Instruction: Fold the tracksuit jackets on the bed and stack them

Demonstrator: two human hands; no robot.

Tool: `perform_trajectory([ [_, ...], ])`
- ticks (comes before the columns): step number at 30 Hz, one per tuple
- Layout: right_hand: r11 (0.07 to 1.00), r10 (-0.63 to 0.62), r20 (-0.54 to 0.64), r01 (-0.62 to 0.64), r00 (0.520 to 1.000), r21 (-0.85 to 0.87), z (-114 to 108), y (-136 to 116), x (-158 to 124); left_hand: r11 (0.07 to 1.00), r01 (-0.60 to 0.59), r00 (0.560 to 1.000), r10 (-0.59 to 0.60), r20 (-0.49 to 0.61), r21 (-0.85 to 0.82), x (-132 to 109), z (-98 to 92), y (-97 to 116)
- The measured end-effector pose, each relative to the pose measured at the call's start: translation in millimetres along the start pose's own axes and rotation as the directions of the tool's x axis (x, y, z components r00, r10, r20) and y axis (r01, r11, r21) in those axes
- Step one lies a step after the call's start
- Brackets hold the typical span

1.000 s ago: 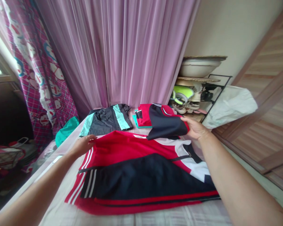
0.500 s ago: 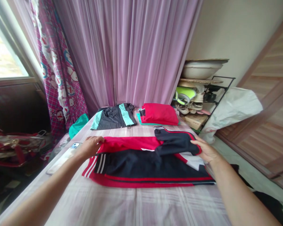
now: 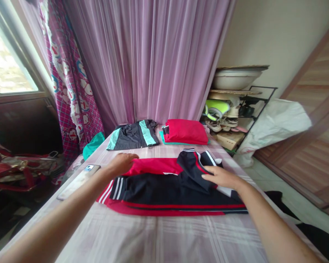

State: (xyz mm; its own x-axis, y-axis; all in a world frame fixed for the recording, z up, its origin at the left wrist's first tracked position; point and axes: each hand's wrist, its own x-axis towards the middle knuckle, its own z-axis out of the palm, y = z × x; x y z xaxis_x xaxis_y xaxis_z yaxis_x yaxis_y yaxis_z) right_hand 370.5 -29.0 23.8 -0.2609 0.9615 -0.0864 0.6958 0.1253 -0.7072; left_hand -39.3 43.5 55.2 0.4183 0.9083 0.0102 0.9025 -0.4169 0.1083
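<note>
A red and black garment with white stripes (image 3: 156, 190) lies spread across the middle of the bed. My left hand (image 3: 124, 163) is over the upper left edge of its red part, fingers stretched to the right and partly blurred. Against the black sleeve (image 3: 192, 170) on the right rests my right hand (image 3: 222, 178), its thumb and fingers apart. The sleeve is bent over, its white-striped cuff pointing away from me. White and black cloth shows beside and under that hand.
Behind are a black and turquoise jacket (image 3: 133, 135) and a folded red stack (image 3: 185, 132). A phone (image 3: 78, 182) lies at the bed's left edge, near a teal cloth (image 3: 93, 145). Purple curtains (image 3: 153, 62) hang behind; a shoe rack (image 3: 252, 120) stands right.
My right hand has moved left and its fingers have parted, with the right end of the black sleeve now folded inward. My left hand has shifted right along the red edge and its pinch has loosened.
</note>
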Motion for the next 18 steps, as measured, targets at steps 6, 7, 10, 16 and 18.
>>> perform_trajectory([
  [6, 0.872, -0.04, 0.1, 0.083, 0.994, -0.483, 30, -34, -17, 0.809, -0.565, 0.815, 0.578, -0.043, 0.164, 29, 27.1, 139],
  [7, 0.858, -0.047, 0.109, 0.096, 0.993, -0.505, 33, -36, -21, 0.765, -0.615, 0.775, 0.631, -0.031, 0.19, 34, 34.0, 154],
  [10, 0.883, -0.076, 0.127, 0.126, 0.989, -0.452, 36, -34, -30, 0.683, -0.687, 0.709, 0.705, 0.021, 0.248, 48, 49.8, 175],
  [16, 0.982, -0.122, 0.147, 0.141, 0.982, -0.127, 25, -11, -30, 0.669, -0.686, 0.697, 0.717, -0.003, 0.286, 44, 33.4, 154],
  [18, 0.987, -0.082, 0.102, 0.095, 0.991, -0.131, 21, 0, -24, 0.636, -0.71, 0.659, 0.752, -0.036, 0.303, 27, 22.2, 150],
])
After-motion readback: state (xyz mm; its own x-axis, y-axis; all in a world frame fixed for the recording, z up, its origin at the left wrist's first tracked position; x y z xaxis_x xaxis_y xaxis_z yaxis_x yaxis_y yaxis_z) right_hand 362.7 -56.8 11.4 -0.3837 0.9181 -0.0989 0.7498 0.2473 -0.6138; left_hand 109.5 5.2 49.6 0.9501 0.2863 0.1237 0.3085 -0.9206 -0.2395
